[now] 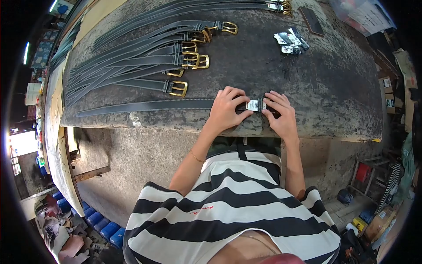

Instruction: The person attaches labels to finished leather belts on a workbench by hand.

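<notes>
A long black leather belt (pixel 145 106) lies along the near edge of the worn workbench (pixel 272 75). My left hand (pixel 226 110) presses down on the belt's right end. My right hand (pixel 279 113) grips the same end just beside it. Between the two hands a small white tag (pixel 253 105) shows on the belt end. The belt's buckle is hidden under my fingers, if there is one.
Several black belts with gold buckles (pixel 179 89) lie fanned across the bench's far left. A small pile of tags (pixel 291 40) sits at the far right, a dark flat piece (pixel 311 20) behind it. Blue containers (pixel 101 226) stand on the floor at left, boxes at right.
</notes>
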A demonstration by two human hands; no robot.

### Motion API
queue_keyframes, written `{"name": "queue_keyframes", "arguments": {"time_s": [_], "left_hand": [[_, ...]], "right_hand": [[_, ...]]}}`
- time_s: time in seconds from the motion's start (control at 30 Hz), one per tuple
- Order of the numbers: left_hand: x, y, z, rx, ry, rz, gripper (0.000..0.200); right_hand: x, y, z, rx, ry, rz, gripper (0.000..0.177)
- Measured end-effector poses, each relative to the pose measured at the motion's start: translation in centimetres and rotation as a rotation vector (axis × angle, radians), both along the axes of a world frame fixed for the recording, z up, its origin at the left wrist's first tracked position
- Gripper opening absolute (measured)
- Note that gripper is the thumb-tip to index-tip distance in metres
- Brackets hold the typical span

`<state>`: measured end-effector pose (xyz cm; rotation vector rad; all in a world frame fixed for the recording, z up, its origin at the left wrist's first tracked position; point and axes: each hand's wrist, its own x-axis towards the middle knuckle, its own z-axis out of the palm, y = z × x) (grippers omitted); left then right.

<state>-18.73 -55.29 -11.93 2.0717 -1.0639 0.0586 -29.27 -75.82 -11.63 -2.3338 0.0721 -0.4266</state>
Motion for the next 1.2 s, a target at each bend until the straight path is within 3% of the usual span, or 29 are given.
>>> {"name": "queue_keyframes", "arguments": {"time_s": [0.57,0.83,1.2], "left_hand": [[-1.2,-0.4,-0.4,0.034,0.039,0.088,0.032],[-2.0,0.7,0.7,-0.033,0.096,0.058,0.034],[-1.7,1.1,-0.5,-0.044,0.028,0.018,0.022]], "right_hand": [[0.0,-0.2,-0.5,0.057,-0.02,0.02,0.029],[-0.2,0.0,1.0,0.129,0.01,0.036,0.048],[1.3,2.2,0.0,-0.136,0.044,0.052,0.033]]}}
